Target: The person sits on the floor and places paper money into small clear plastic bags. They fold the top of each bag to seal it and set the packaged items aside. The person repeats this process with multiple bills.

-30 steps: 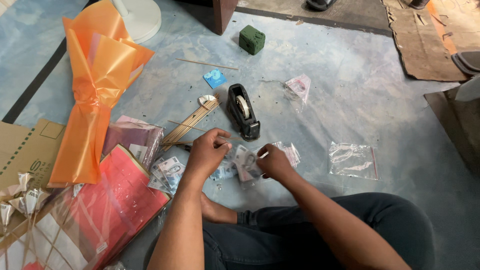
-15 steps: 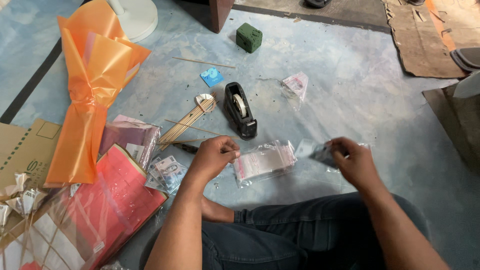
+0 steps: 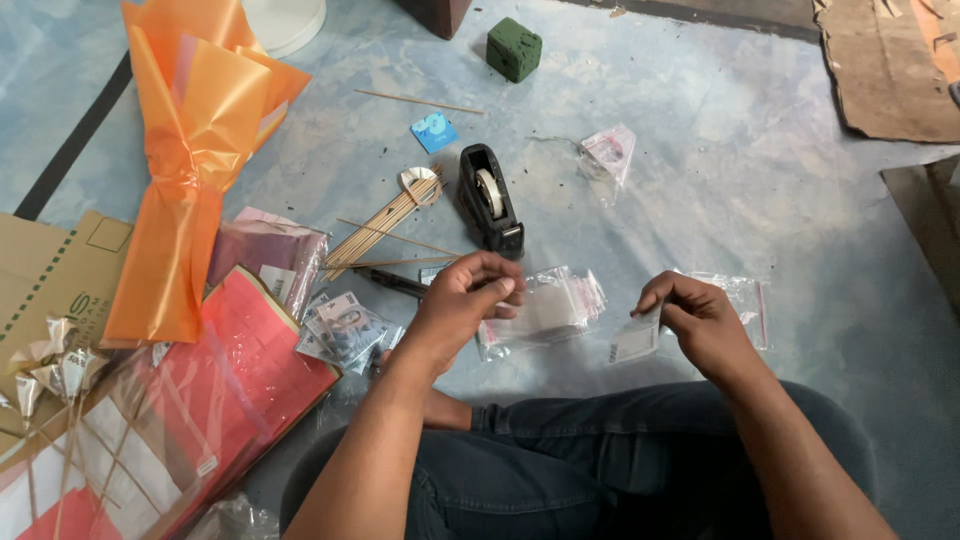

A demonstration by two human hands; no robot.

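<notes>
Pinching banknote (image 3: 636,340) in your right hand (image 3: 700,325), left hand (image 3: 462,300) gripping clear sleeve (image 3: 545,310); thin plastic could slip or crease

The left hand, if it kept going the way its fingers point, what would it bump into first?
The left hand points toward the right, so it would probably first meet the clear plastic bag lying right beside its fingertips. Depth is hard to judge; it may pass just above the bag.
</notes>
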